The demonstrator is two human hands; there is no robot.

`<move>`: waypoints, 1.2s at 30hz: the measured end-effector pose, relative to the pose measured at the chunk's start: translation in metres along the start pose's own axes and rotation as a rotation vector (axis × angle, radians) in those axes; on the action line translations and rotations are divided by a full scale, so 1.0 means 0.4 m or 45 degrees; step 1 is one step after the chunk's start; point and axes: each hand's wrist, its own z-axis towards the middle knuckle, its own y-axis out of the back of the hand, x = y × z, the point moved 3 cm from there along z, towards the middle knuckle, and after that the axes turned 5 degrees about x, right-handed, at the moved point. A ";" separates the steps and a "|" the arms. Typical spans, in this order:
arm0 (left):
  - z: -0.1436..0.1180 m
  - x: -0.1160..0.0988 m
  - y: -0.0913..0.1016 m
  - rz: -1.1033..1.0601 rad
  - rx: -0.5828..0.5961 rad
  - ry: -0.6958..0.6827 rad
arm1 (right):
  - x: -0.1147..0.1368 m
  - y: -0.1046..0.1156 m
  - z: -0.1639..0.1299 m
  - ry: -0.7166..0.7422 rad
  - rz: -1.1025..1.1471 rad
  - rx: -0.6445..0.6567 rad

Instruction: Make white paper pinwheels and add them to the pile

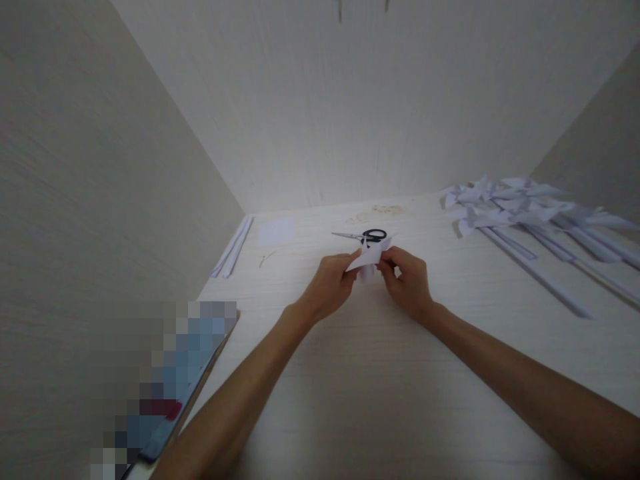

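Between my two hands, above the middle of the table, is a folded piece of white paper (369, 255). My left hand (336, 279) is closed on its left side. At the paper's right edge, my right hand (406, 275) pinches it between thumb and fingers. Just behind the paper lie scissors (373, 236) with black handles, their blades pointing left; the paper hides part of them. How the paper is folded near my fingertips is too small to tell.
Several paper pinwheels (515, 207) with rolled paper sticks lie at the right. Rolled paper sticks (235, 248), a white paper square (277, 231) and a small thin item (267, 259) are at the left. Brownish scraps (383, 211) lie near the back wall. A pixelated flat object (200, 373) is at the left edge.
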 end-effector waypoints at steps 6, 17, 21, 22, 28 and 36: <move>0.002 0.008 -0.004 -0.111 0.020 0.089 | 0.006 -0.001 0.000 0.018 -0.006 -0.005; 0.003 0.032 -0.006 -0.528 -0.027 0.380 | -0.044 -0.025 0.006 -0.423 0.542 -0.017; 0.001 0.035 -0.012 -0.709 -0.010 0.479 | -0.031 -0.014 0.007 -0.390 0.567 -0.110; 0.001 0.034 -0.013 -0.742 -0.001 0.487 | -0.027 -0.013 0.007 -0.370 0.571 -0.114; 0.001 0.030 -0.012 -0.814 0.017 0.489 | -0.024 -0.014 0.005 -0.309 0.589 -0.078; 0.001 0.021 -0.026 -0.786 0.103 0.446 | -0.027 -0.018 0.006 -0.316 0.572 -0.068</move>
